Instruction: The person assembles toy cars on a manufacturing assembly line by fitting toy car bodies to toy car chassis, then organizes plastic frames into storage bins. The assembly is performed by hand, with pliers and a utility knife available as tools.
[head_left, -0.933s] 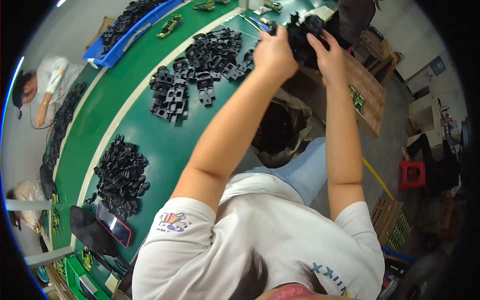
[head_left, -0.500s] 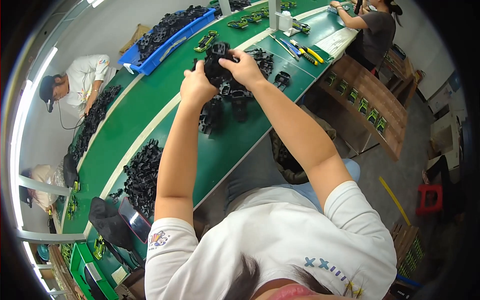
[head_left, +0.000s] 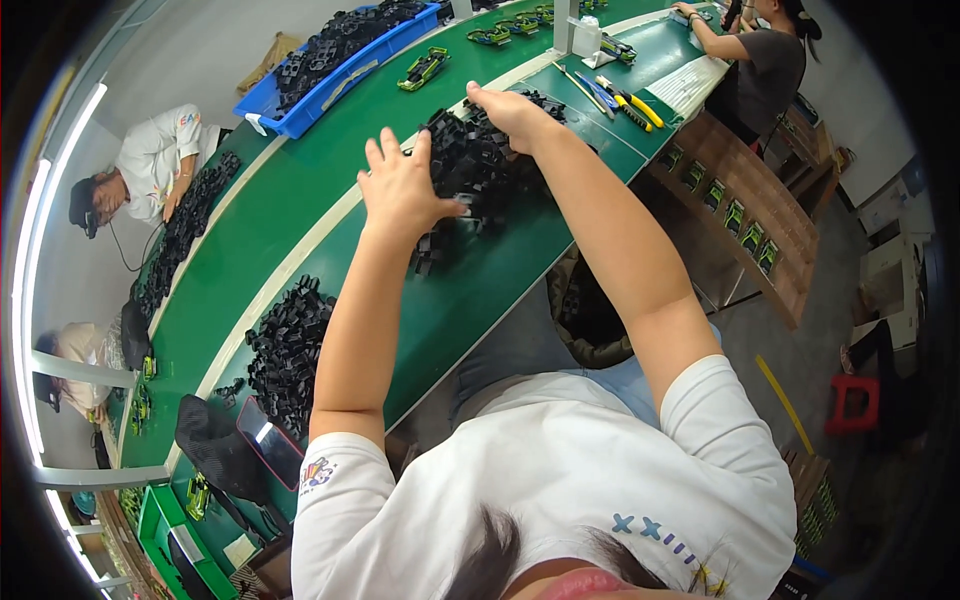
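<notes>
A heap of black plastic parts [head_left: 472, 160] lies on the long green workbench [head_left: 330, 170] in front of me. My left hand [head_left: 402, 185] rests with fingers spread on the left side of the heap. On the heap's far right edge lies my right hand [head_left: 510, 108], fingers curled over the parts. Whether either hand grips a part is hidden by the hands themselves.
A second pile of black parts [head_left: 285, 345] lies left of me. A blue tray [head_left: 335, 70] full of parts stands across the bench. Pliers and cutters [head_left: 620, 100] lie to the right. Other people [head_left: 150, 165] work at the bench. A phone [head_left: 268, 440] sits at left.
Both hands held a clump of black parts in the air, then came down onto the bench. Now they rest spread over the heap, and the view has tilted toward the bench.
</notes>
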